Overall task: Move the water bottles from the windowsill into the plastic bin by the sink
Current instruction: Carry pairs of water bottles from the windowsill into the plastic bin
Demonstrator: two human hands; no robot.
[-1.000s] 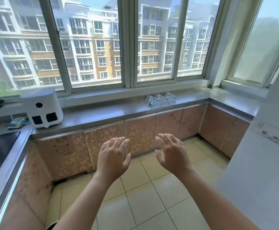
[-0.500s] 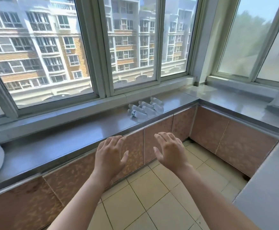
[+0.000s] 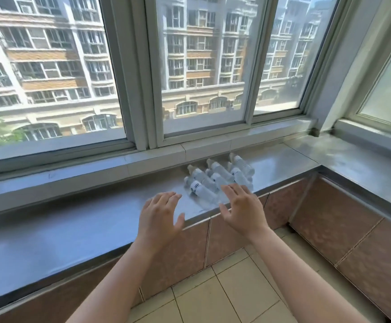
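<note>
Bottles (image 3: 217, 180) lying clustered, hands (image 3: 159, 215) empty

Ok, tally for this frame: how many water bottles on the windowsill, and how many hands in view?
water bottles: 6, lying clustered; they overlap, so the count is approximate
hands: 2, left hand and right hand, both open and empty
Total: 8

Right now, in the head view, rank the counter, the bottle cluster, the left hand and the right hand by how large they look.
1. Counter, by far the largest.
2. Left hand and right hand: alike, so unranked; being nearer the camera inflates them.
3. Bottle cluster: about hand-sized here, partly hidden by the right hand, so its place is unsure.
</note>
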